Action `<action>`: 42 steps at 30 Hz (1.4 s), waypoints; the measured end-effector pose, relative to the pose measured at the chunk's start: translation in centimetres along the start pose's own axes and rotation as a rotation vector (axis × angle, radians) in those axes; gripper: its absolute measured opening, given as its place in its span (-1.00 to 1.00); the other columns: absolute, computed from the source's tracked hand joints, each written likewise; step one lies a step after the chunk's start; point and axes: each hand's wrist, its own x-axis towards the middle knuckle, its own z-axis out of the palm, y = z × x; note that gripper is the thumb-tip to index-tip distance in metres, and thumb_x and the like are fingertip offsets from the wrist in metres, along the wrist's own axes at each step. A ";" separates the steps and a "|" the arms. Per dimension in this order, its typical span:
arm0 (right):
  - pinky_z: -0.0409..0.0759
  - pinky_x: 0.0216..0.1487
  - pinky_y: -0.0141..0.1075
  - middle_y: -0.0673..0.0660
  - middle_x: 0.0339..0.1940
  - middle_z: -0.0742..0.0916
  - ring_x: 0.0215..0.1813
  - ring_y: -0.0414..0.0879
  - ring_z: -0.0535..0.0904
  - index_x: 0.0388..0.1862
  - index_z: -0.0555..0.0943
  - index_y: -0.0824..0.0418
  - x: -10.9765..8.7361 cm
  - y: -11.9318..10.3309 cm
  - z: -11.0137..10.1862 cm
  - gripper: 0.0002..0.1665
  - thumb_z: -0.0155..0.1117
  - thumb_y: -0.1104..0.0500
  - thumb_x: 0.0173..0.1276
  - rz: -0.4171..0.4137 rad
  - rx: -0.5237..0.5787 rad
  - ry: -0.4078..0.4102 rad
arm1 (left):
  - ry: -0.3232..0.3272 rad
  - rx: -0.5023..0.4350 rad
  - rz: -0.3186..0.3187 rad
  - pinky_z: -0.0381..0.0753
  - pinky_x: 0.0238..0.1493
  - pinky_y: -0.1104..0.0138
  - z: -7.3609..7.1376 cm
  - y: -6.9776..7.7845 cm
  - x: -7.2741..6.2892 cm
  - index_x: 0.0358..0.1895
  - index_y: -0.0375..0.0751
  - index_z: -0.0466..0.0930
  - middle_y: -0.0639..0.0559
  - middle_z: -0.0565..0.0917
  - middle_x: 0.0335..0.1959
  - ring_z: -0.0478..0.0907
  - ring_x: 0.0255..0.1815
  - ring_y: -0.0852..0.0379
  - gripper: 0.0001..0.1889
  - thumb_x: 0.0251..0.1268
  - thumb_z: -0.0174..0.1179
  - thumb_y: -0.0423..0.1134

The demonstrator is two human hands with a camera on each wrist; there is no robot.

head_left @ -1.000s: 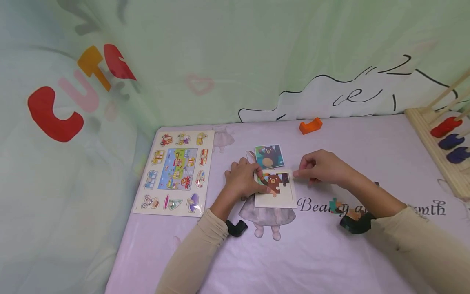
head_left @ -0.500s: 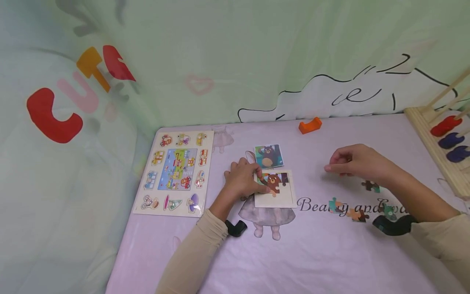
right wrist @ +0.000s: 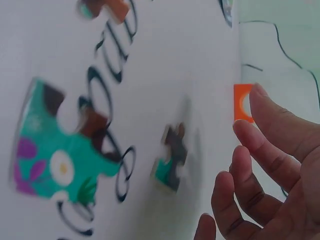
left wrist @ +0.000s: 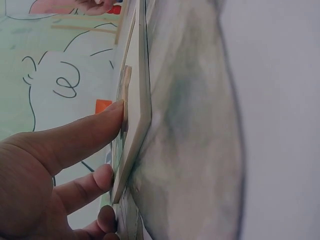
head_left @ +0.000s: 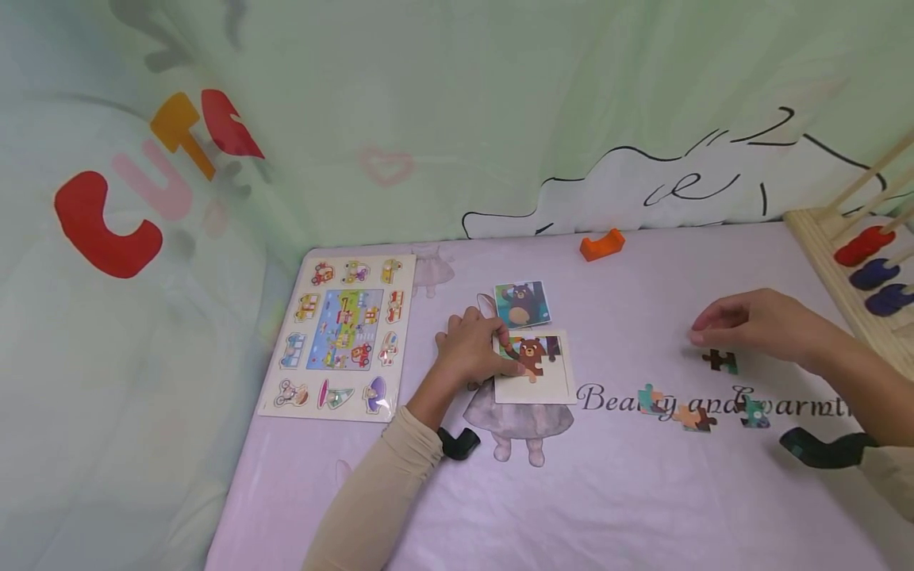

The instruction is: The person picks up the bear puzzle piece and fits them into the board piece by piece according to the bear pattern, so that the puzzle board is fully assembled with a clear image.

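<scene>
My left hand (head_left: 470, 347) rests at the left side of a small puzzle board (head_left: 535, 388). Its thumb (left wrist: 100, 127) presses on a fitted piece, while the index fingertip touches near the board's upper left corner. Brown bear pieces (head_left: 530, 353) fill the upper part of the board; pale wood shows below and right. Behind the board lies a square bear picture card (head_left: 524, 304). Out to the right, my right hand (head_left: 767, 323) hovers with nothing in its loosely bent fingers. Just below its fingertips is a brown and green puzzle piece (head_left: 721, 362), also seen in the right wrist view.
Several loose pieces lie nearer the front: a teal one (head_left: 650, 399), an orange and brown one (head_left: 696, 418) and a flowered one (head_left: 754, 412). A vehicle peg puzzle (head_left: 286, 381) lies left. An orange block (head_left: 602, 245) sits at the back, a wooden bead frame (head_left: 828, 262) at right.
My right hand has moved away from the puzzle board, rightward to above the brown and green piece, uncovering the loose pieces. The left hand has stayed in place on the board.
</scene>
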 end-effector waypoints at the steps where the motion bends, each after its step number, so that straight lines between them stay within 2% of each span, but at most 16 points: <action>1: 0.46 -0.20 -0.26 0.09 -0.14 0.76 -0.06 0.06 0.52 0.04 0.71 0.22 0.0 0.4 0.0 -0.31 0.41 -0.34 0.26 0.002 -0.003 0.001 | -0.001 -0.002 -0.001 0.30 -0.06 0.03 0.0 0.0 0.0 -0.36 0.15 0.55 0.04 0.44 -0.10 0.31 -0.01 -0.03 -0.59 -0.08 0.58 0.21; 7: 0.44 -0.16 -0.24 0.11 -0.13 0.78 -0.05 0.06 0.55 0.04 0.71 0.23 -0.2 2.4 0.3 -0.24 0.43 -0.38 0.20 0.004 -0.011 0.010 | -0.003 -0.002 0.002 0.30 -0.06 0.03 -0.1 0.1 -0.1 -0.36 0.14 0.56 0.04 0.44 -0.09 0.31 -0.01 -0.03 -0.60 -0.08 0.58 0.19; 14: 0.40 -0.21 -0.27 0.15 -0.15 0.73 -0.08 0.07 0.53 0.04 0.71 0.25 -0.2 3.7 1.0 -0.23 0.49 -0.35 0.15 0.014 -0.014 0.032 | -0.001 0.004 0.008 0.32 -0.04 0.01 -0.1 0.0 0.0 -0.36 0.14 0.56 0.02 0.46 -0.06 0.31 0.00 -0.04 -0.60 -0.07 0.57 0.20; 20: 0.39 -0.19 -0.23 0.22 -0.10 0.70 -0.03 0.15 0.52 0.03 0.72 0.23 -0.2 4.1 1.4 -0.22 0.53 -0.36 0.10 0.015 -0.012 0.037 | 0.002 -0.011 0.017 0.33 -0.02 -0.02 0.1 -0.2 0.2 -0.38 0.14 0.56 0.01 0.47 -0.04 0.30 -0.01 -0.04 -0.60 -0.08 0.58 0.18; 24: 0.38 -0.19 -0.24 0.22 -0.11 0.68 -0.04 0.14 0.50 0.02 0.72 0.22 -0.2 4.1 1.5 -0.28 0.58 -0.28 0.09 0.006 -0.024 0.033 | -0.002 -0.007 0.010 0.32 -0.01 -0.01 0.2 -0.2 0.2 -0.37 0.16 0.55 0.02 0.46 -0.05 0.30 0.01 -0.04 -0.60 -0.08 0.58 0.19; 29: 0.36 -0.21 -0.21 0.22 -0.12 0.66 -0.06 0.14 0.48 -0.03 0.72 0.19 -0.3 4.0 1.5 -0.29 0.62 -0.28 0.01 0.009 -0.034 0.032 | -0.003 -0.005 0.006 0.32 -0.01 -0.01 0.2 -0.2 0.3 -0.37 0.16 0.55 0.02 0.46 -0.04 0.30 0.02 -0.04 -0.60 -0.08 0.58 0.20; 42: 0.36 -0.25 -0.22 0.13 -0.20 0.64 -0.10 0.08 0.46 -0.10 0.75 0.13 -0.3 4.0 1.8 -0.39 0.61 -0.27 0.04 0.002 -0.050 0.030 | -0.007 -0.006 0.009 0.31 -0.02 0.00 0.2 -0.2 0.3 -0.37 0.16 0.54 0.01 0.46 -0.02 0.30 0.01 -0.04 -0.59 -0.08 0.57 0.20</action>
